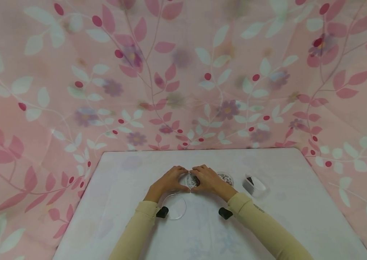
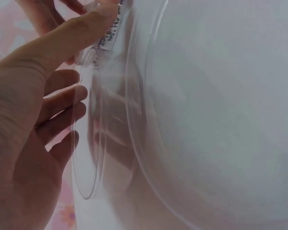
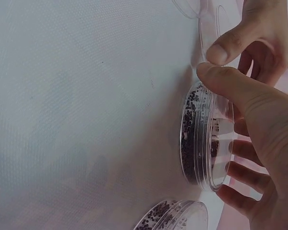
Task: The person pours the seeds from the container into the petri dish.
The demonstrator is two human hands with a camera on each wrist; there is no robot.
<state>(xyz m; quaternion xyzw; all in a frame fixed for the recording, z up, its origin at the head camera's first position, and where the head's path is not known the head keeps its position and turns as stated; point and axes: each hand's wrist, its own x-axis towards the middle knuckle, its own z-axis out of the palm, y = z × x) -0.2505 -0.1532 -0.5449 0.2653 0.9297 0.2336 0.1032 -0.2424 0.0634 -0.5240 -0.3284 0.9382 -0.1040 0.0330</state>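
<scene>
In the head view my left hand (image 1: 172, 180) and right hand (image 1: 207, 178) meet at the middle of the table, thumb tips close together. The right hand grips a round clear petri dish (image 3: 197, 139) by its rim, thumb on the near side and fingers on the far side. Small dark beads or grains lie in that dish. My left hand curves its thumb and fingers around a clear, shallow petri dish piece (image 2: 89, 158) with nothing visible inside. Whether it is a lid or a base I cannot tell.
Another petri dish (image 1: 226, 177) with dark bits stands behind the right forearm. A clear plastic box (image 1: 255, 185) with something dark in it is farther right. One more clear round dish piece (image 1: 174, 218) lies near the left wrist, on the white-covered table (image 1: 131, 162).
</scene>
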